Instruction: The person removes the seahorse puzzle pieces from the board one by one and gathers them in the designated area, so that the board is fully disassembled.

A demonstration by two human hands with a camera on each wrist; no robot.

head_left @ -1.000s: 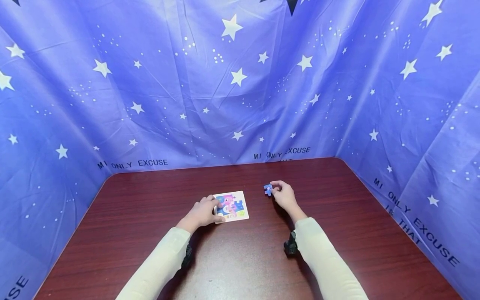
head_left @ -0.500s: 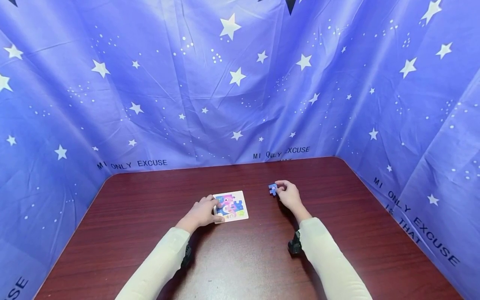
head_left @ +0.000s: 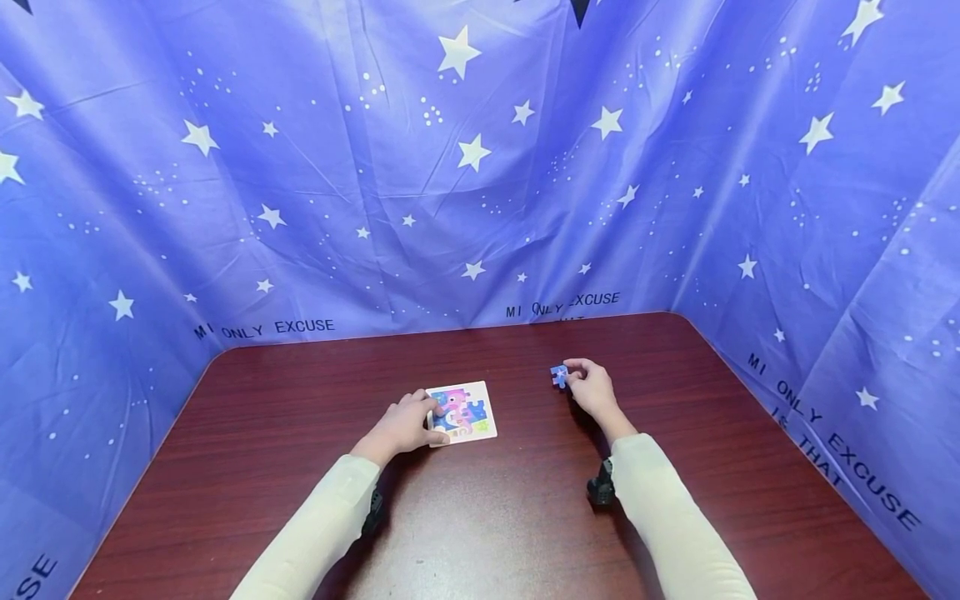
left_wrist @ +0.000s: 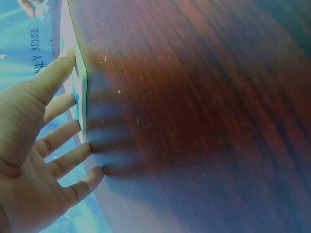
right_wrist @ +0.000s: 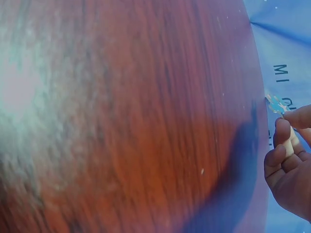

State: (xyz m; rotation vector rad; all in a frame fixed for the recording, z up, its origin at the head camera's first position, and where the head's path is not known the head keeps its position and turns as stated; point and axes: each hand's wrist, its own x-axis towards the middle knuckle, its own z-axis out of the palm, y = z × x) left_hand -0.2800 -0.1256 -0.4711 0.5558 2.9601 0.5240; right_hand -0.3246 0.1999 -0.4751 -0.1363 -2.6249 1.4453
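Note:
In the head view, a square puzzle board (head_left: 487,408) with a white border lies flat on the table. It shows a pink figure on a blue ground. My left hand (head_left: 403,423) rests on its left side, covering part of the picture; in the left wrist view the fingers are spread and fairly straight, with the thumb on the board's edge (left_wrist: 83,97). To the right of the board, my right hand (head_left: 592,392) pinches a blue puzzle piece (head_left: 558,376) bearing a pale star, between thumb and fingertips. In the right wrist view the piece (right_wrist: 276,104) appears at the fingertips.
The dark red wooden table (head_left: 450,517) has rounded far corners. A blue curtain (head_left: 420,208) with white stars and black lettering hangs around its back and sides. Black wrist cameras (head_left: 602,485) sit under the pale sleeves (head_left: 675,508).
My right hand has moved steadily to the right, away from the board, carrying the puzzle piece. The left hand and the board have stayed in place.

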